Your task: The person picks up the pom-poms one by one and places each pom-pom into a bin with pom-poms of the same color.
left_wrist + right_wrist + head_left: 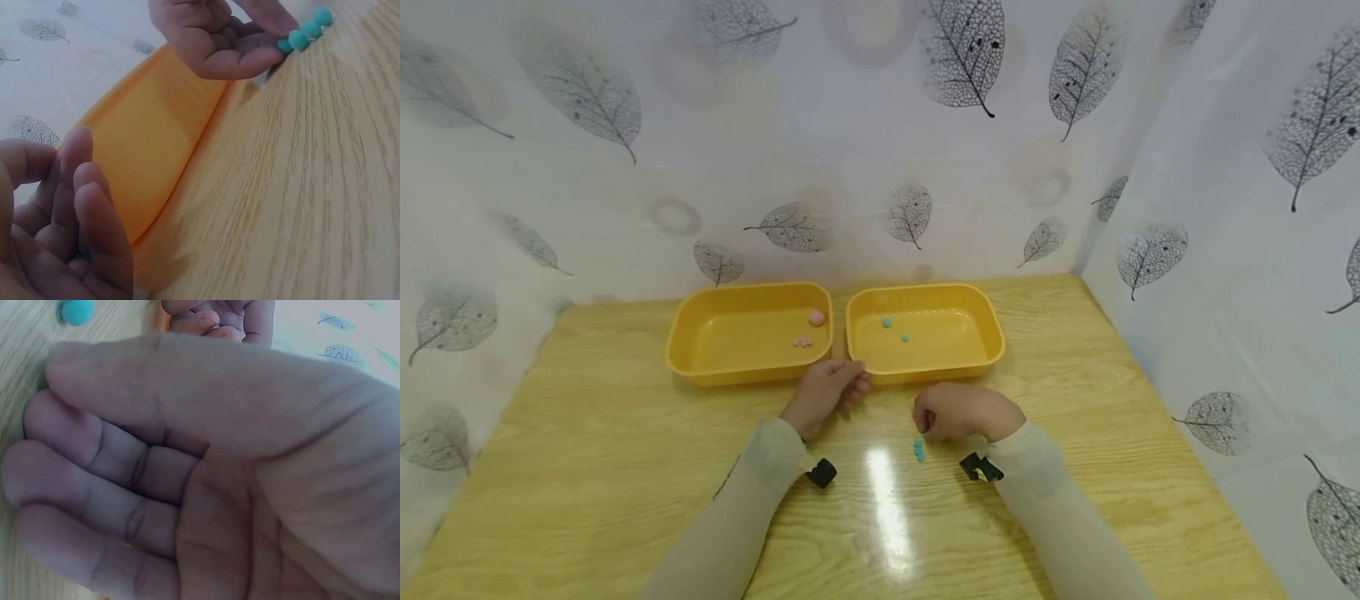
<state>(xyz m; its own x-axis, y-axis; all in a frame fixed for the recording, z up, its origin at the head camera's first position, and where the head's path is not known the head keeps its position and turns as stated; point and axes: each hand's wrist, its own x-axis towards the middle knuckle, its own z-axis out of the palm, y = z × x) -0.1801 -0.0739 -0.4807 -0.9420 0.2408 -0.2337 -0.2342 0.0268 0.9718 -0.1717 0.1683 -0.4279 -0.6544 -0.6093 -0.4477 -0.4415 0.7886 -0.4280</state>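
A small teal ball [285, 45] is pinched between the thumb and finger of the right hand [964, 412], the other fingers being curled, low at the surface [595, 467] — just beside three more teal balls [310, 29] set in a row. By the left hand [830, 388], the near-left corner of the right yellow tray [940, 372] is gripped at its rim — thumb against fingertip. Two teal pieces [886, 322] are held in that tray.

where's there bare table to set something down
Bare table lies left of the left sleeve, in front of the left tray, and between the right sleeve and the right wall covering. It is crowded in front of the right tray, with the left hand, right hand and teal balls there; the gap between trays is narrow.
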